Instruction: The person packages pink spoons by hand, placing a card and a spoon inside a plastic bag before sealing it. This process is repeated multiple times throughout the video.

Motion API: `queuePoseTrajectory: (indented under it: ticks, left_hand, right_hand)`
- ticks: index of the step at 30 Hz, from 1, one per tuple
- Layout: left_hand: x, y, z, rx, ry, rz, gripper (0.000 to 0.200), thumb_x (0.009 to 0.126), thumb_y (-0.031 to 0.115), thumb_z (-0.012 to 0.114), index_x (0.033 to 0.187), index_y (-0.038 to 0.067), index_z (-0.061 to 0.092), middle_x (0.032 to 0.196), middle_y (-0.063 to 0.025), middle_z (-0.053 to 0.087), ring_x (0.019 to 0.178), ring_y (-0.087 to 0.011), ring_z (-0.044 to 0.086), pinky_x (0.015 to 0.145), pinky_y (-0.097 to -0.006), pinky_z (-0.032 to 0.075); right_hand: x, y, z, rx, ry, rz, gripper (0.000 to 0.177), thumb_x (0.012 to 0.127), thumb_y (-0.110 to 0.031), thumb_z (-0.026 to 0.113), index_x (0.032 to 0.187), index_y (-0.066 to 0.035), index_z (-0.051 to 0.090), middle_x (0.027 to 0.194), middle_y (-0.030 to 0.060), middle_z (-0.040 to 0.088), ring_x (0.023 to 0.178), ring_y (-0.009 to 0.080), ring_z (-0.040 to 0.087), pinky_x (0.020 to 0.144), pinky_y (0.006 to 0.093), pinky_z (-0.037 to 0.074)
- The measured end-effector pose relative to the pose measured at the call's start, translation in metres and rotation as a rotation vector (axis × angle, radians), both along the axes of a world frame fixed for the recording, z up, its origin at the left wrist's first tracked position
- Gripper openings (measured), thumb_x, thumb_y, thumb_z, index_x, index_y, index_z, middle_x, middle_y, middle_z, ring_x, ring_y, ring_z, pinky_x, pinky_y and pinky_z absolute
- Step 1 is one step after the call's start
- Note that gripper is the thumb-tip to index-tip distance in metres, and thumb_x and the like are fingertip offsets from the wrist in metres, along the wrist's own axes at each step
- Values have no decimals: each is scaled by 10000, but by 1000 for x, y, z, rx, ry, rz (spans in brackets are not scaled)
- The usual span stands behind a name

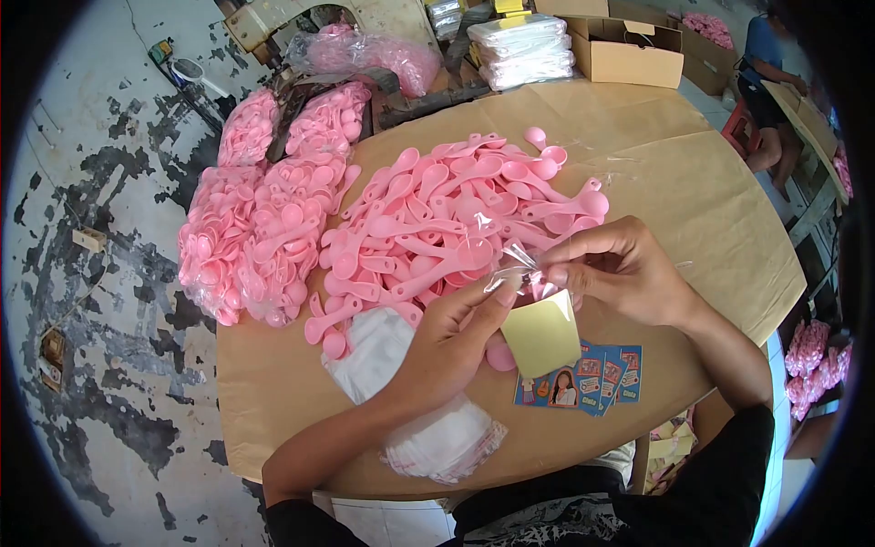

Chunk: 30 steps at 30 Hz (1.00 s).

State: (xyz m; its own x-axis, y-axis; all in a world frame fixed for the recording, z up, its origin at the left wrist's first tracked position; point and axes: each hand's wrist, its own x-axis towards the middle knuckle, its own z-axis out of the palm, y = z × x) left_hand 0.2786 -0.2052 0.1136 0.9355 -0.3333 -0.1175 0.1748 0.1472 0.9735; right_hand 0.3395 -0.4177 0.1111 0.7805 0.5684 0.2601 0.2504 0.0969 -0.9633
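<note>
Between my two hands is a small clear plastic bag [521, 258], pinched at its top edge. My left hand [453, 344] grips its left side with thumb and fingers closed. My right hand [629, 273] pinches the right side between thumb and fingertips. A plain yellow card [541, 334] hangs just under the fingers, overlapping the bag's lower part. Part of a pink spoon [499, 354] shows beside the card. Printed blue cards [592, 378] lie fanned on the table below. A big heap of pink spoons [437, 214] spreads beyond my hands.
White plastic bags [383, 346] lie under and beside my left forearm on the brown-covered table [711, 210]. Filled bags of pink spoons [246, 228] stand at the left edge. Behind are stacked clear packets [519, 50] and a cardboard box [633, 56]. Another person [770, 82] sits at the far right.
</note>
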Motion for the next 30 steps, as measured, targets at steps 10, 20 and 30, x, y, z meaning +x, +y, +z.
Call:
queuePoseTrajectory:
  ticks: [10, 20, 30]
  left_hand:
    - [12, 8, 2, 65, -263, -68, 260, 1024, 95, 401, 1219, -12, 535, 1117, -86, 617, 1058, -114, 577, 879, -251, 474]
    - [20, 26, 3, 370, -547, -155, 182, 924, -38, 404, 976, -29, 578, 882, -75, 608, 929, -104, 593, 817, -254, 454]
    - [25, 26, -16, 298, -389, -153, 231, 847, -72, 655, 942, 28, 469, 915, -30, 578, 1018, -169, 639, 816, -268, 548]
  right_hand:
    - [10, -8, -4, -78, -292, 24, 298, 797, 93, 595, 1036, -36, 719, 825, 66, 691, 749, 101, 625, 689, 252, 500]
    - [24, -15, -5, -141, -685, 119, 280, 716, 111, 598, 881, -60, 748, 761, 62, 685, 714, 187, 595, 692, 311, 462]
    - [26, -20, -5, -179, -632, 5, 219, 762, 32, 626, 971, -34, 617, 876, 96, 652, 780, 185, 609, 736, 335, 480]
